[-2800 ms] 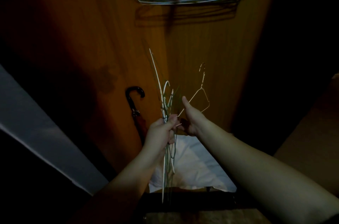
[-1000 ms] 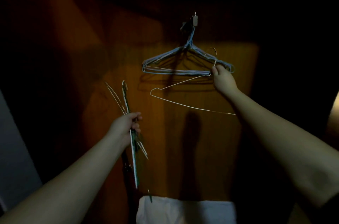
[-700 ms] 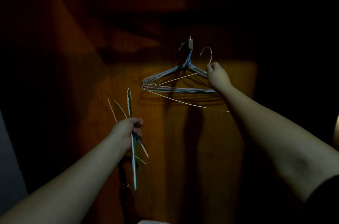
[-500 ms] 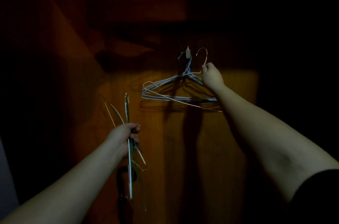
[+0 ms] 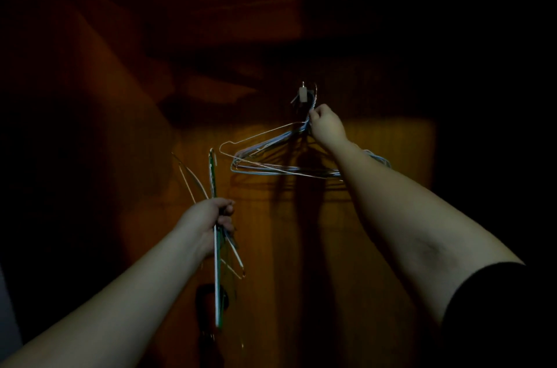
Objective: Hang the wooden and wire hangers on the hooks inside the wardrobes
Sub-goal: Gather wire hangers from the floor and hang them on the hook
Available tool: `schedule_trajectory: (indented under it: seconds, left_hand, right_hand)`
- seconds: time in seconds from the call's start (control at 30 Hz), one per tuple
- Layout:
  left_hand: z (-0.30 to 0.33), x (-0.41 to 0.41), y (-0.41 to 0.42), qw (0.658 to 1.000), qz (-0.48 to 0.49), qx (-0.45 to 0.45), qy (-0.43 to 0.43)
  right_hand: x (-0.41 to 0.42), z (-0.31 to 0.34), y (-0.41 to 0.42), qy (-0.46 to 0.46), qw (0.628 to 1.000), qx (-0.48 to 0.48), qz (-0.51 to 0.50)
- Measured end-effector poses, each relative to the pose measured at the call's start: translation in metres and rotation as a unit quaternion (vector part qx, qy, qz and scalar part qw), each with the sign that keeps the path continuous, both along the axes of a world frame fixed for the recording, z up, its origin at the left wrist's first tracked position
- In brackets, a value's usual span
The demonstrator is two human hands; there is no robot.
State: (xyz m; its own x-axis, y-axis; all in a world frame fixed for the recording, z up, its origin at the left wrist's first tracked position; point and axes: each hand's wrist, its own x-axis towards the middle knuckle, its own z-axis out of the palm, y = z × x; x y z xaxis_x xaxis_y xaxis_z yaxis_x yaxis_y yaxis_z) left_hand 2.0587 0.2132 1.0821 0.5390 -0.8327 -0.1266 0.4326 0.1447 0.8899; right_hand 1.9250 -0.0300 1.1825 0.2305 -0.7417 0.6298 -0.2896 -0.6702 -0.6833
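Right hand (image 5: 327,125) pinches neck of pale wire hanger (image 5: 256,138), raised just below hook (image 5: 303,93) on wardrobe back panel (image 5: 391,156), among bluish hangers (image 5: 280,169) already hung there. Left hand (image 5: 211,221) clamped round bundle of wire hangers (image 5: 215,262), held lower left. Judged: light, springy, thin wire, prone to tangling; neck grip steers best.

The hung hangers (image 5: 271,168) are below the hook (image 5: 303,94); the right hand (image 5: 327,126) is just under the hook, and the left hand (image 5: 211,221) with its hanger bundle (image 5: 215,262) is lower left of the hook.
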Motion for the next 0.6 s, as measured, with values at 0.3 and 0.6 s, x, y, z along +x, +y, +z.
schedule_trajectory:
  seconds: [0.3, 0.6]
  left_hand:
    - [-0.002, 0.0, -0.001, 1.0, -0.006, 0.005, 0.005]
    - [-0.004, -0.001, 0.001, 1.0, -0.003, 0.01, 0.009]
  right_hand:
    - [0.004, -0.023, -0.005, 0.035, 0.998, -0.022, -0.045]
    - [-0.001, -0.021, -0.007, 0.118, 0.985, -0.006, -0.127]
